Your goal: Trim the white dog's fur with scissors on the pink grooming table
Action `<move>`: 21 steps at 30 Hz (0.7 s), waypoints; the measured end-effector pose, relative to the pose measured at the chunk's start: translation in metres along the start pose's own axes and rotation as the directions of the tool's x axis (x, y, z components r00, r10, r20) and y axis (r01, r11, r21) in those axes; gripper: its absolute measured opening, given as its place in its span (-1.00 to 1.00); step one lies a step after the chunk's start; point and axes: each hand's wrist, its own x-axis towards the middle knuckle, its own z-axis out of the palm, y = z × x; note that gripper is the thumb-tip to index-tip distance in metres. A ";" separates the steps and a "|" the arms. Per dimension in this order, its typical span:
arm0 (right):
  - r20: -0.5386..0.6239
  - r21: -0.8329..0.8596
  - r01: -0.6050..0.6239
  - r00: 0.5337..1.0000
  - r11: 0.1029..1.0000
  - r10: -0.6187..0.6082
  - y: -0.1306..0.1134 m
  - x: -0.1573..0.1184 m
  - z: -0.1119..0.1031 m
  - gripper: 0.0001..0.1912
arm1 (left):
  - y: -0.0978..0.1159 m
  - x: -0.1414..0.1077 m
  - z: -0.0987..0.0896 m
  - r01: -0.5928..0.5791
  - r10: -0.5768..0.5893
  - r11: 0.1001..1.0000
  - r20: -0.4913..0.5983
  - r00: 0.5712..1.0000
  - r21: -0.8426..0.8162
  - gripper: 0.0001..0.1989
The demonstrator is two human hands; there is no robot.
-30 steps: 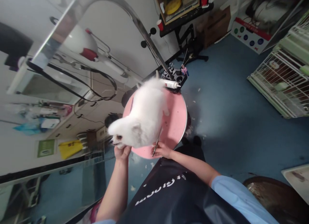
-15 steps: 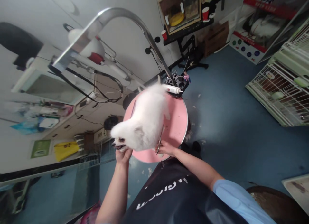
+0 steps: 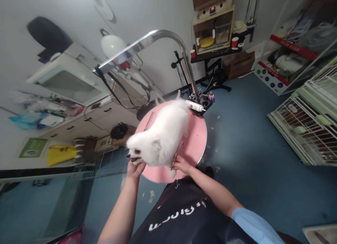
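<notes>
The white dog (image 3: 168, 131) stands on the pink round surface (image 3: 197, 146) in front of me, head out past the near left edge, rump towards the far edge. The left hand (image 3: 135, 168) cups its chin, fingertips partly lost in fur. Down by the near edge the right hand (image 3: 181, 165), closer to the flank, has its fingers around scissors (image 3: 174, 159); their long axis slants towards the far edge, the dog's side just left, though I can't tell whether the blades touch it

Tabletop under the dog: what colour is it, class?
The tabletop is pink, as the head view shows.
</notes>
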 end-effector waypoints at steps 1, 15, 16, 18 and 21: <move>-0.003 0.001 0.007 1.000 1.000 -0.007 -0.001 0.001 -0.001 -0.54 | -0.001 0.000 0.001 -0.005 0.005 1.000 -0.009 1.000 0.000 -0.90; 0.000 -0.178 0.120 0.993 0.977 -0.122 -0.027 0.011 -0.026 -0.64 | -0.004 0.000 -0.007 0.005 -0.008 1.000 -0.095 0.995 -0.031 -0.82; 0.018 -0.174 0.130 0.992 0.976 -0.129 -0.028 0.012 -0.028 -0.66 | -0.005 -0.001 -0.006 -0.015 0.011 0.999 -0.090 0.996 -0.043 -0.83; 0.050 -0.177 0.159 0.987 0.971 -0.153 -0.029 0.013 -0.029 -0.67 | -0.006 -0.004 -0.003 -0.036 0.032 0.997 -0.066 0.997 -0.065 -0.84; 0.055 -0.219 0.192 0.981 0.957 -0.184 -0.028 0.016 -0.031 -0.67 | -0.007 -0.008 0.003 -0.060 0.056 0.995 -0.049 0.997 -0.078 -0.83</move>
